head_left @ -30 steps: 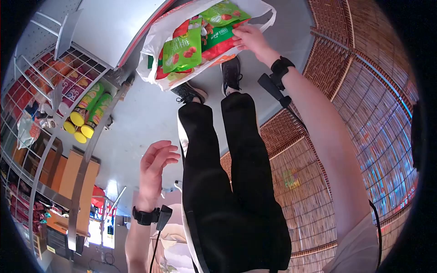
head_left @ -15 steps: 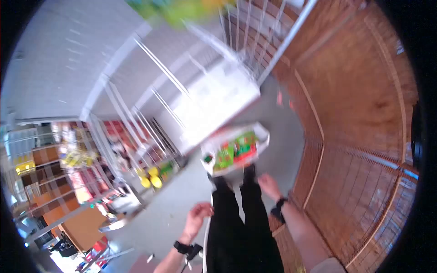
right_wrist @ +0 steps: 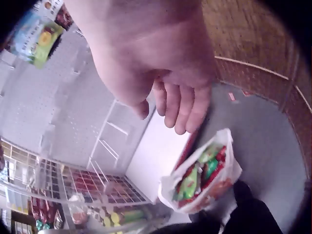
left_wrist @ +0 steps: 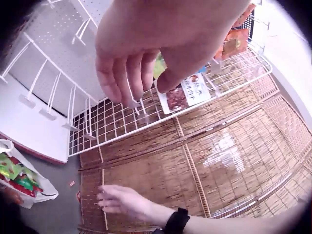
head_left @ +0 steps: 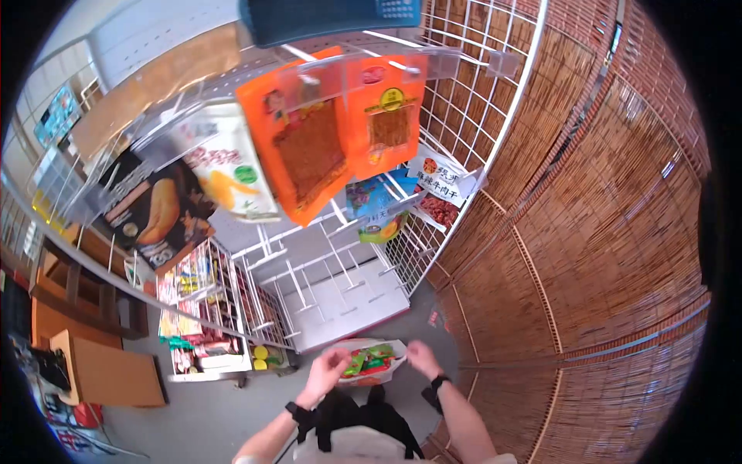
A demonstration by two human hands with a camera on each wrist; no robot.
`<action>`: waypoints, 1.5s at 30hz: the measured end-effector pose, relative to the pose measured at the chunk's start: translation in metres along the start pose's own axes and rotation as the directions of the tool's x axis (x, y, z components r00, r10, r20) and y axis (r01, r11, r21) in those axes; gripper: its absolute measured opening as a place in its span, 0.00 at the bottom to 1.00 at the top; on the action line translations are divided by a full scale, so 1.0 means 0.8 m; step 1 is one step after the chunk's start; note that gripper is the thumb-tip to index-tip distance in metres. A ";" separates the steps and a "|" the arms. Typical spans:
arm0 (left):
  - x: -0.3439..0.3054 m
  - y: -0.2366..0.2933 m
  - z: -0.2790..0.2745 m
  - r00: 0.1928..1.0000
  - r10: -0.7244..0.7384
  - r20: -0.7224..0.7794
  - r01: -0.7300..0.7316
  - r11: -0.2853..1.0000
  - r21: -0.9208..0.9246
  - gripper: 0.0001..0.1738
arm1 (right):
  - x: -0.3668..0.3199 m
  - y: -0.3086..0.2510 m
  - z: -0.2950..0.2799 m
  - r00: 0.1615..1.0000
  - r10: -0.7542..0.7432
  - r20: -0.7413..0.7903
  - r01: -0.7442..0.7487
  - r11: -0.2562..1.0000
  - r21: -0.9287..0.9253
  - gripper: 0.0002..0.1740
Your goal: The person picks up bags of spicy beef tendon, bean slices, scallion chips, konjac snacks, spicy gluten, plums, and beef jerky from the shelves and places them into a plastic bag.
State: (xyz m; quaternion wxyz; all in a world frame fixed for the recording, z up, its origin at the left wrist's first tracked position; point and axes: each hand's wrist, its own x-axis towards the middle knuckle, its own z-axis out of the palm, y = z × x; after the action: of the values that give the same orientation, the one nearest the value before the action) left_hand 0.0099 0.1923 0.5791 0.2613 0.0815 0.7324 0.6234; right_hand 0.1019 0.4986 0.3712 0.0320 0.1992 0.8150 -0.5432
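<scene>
Both hands hang in the air holding nothing. In the head view the left hand (head_left: 326,377) is over the left side of a white plastic bag (head_left: 391,348) on the floor, filled with green and red packets (head_left: 376,359). The right hand (head_left: 425,361) is at the bag's right side, fingers loosely bent. The left wrist view shows the left hand (left_wrist: 163,44) with relaxed, bent fingers in front of bare hooks and a white packet (left_wrist: 187,93). In the right wrist view the right hand (right_wrist: 156,63) points its fingers downward, above the bag (right_wrist: 236,169).
Orange packets (head_left: 299,143), a white packet with yellow pictures (head_left: 228,160) and a black packet (head_left: 157,210) hang from rack hooks. A blue basket (head_left: 328,19) is above. Woven screens (head_left: 587,209) stand at right; a white shelf base (head_left: 352,301) lies behind the bag.
The head view has tilted up from the bag to the hanging packets. The right hand, earlier at the bag's packets, has come away from them, and both hands are now raised.
</scene>
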 end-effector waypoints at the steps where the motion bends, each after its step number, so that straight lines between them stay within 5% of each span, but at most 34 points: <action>1: -0.007 0.003 0.000 1.000 -0.007 -0.001 0.007 1.000 -0.011 0.10 | 0.023 -0.046 -0.020 0.996 -0.014 -0.087 0.014 1.000 0.001 0.16; 4: 0.004 0.009 -0.016 0.991 0.109 0.082 -0.104 0.993 -0.060 0.12 | 0.101 -0.184 -0.081 0.936 -0.205 -0.288 0.173 0.976 -0.133 0.19; 7: -0.002 0.001 -0.048 0.980 0.021 0.198 -0.033 0.998 0.058 0.13 | 0.151 -0.339 -0.123 0.813 -0.386 -0.435 0.353 0.922 -0.158 0.26; 10: -0.018 -0.001 -0.080 0.994 0.003 0.111 -0.012 0.997 0.080 0.13 | 0.232 -0.398 -0.138 0.670 -0.545 -0.504 0.541 0.824 -0.170 0.37; 11: -0.018 -0.020 -0.096 0.995 -0.008 0.103 0.004 0.999 0.036 0.12 | 0.242 -0.420 -0.145 0.732 -0.522 -0.437 0.502 0.848 -0.171 0.39; 12: -0.021 -0.029 -0.108 0.994 -0.006 0.107 0.001 0.999 0.052 0.12 | 0.248 -0.437 -0.134 0.623 -0.541 -0.565 0.525 0.825 -0.211 0.38; 14: -0.031 -0.042 -0.135 0.997 -0.070 -0.008 0.070 0.997 0.016 0.12 | 0.234 -0.478 -0.131 0.715 -0.448 -0.537 0.510 0.859 -0.037 0.38; 15: -0.037 -0.044 -0.145 0.997 -0.063 -0.046 0.060 0.996 -0.058 0.11 | 0.249 -0.473 -0.131 0.712 -0.507 -0.486 0.569 0.822 -0.024 0.35; 16: -0.040 -0.047 -0.158 0.995 -0.065 -0.070 0.062 0.997 -0.040 0.11 | 0.257 -0.464 -0.136 0.809 -0.483 -0.335 0.526 0.849 0.046 0.34; 20: -0.052 -0.060 -0.192 0.983 -0.092 -0.158 0.067 0.985 -0.156 0.11 | 0.250 -0.465 -0.117 0.714 -0.500 -0.491 0.573 0.820 -0.002 0.20; 23: -0.051 -0.062 -0.208 0.976 -0.134 -0.172 0.097 0.973 -0.208 0.12 | 0.299 -0.400 -0.124 0.874 -0.398 -0.280 0.421 0.906 0.027 0.21; 26: -0.042 -0.050 -0.219 0.980 -0.142 -0.138 0.111 0.971 -0.213 0.12 | 0.223 -0.474 -0.114 0.863 -0.451 -0.227 0.490 0.858 0.156 0.21; 28: -0.032 -0.037 -0.222 0.984 -0.114 -0.135 0.088 0.978 -0.187 0.12 | 0.234 -0.455 -0.117 0.869 -0.467 -0.161 0.479 0.876 0.045 0.26; 38: 0.027 0.011 -0.200 0.997 0.053 0.050 -0.046 0.990 -0.133 0.16 | 0.142 -0.454 -0.139 0.927 -0.374 0.020 0.356 0.898 0.259 0.21; 42: 0.044 0.025 -0.171 0.987 0.089 0.133 -0.060 0.976 -0.209 0.23 | 0.092 -0.455 -0.122 0.890 -0.431 0.147 0.419 0.901 0.110 0.20; 43: 0.050 0.023 -0.164 0.984 0.087 0.156 -0.056 0.980 -0.193 0.33 | 0.078 -0.452 -0.115 0.896 -0.400 0.191 0.383 0.916 0.119 0.20; 45: 0.054 0.033 -0.146 0.974 0.158 0.164 -0.129 0.976 -0.176 0.38 | 0.053 -0.453 -0.095 0.867 -0.424 0.261 0.398 0.905 0.150 0.20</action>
State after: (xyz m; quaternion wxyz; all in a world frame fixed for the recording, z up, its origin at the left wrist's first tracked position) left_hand -0.0891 0.1154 0.6021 0.2851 0.1676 0.6448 0.6891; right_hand -0.0551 0.4597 0.7074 0.0248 -0.0588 0.7996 -0.5971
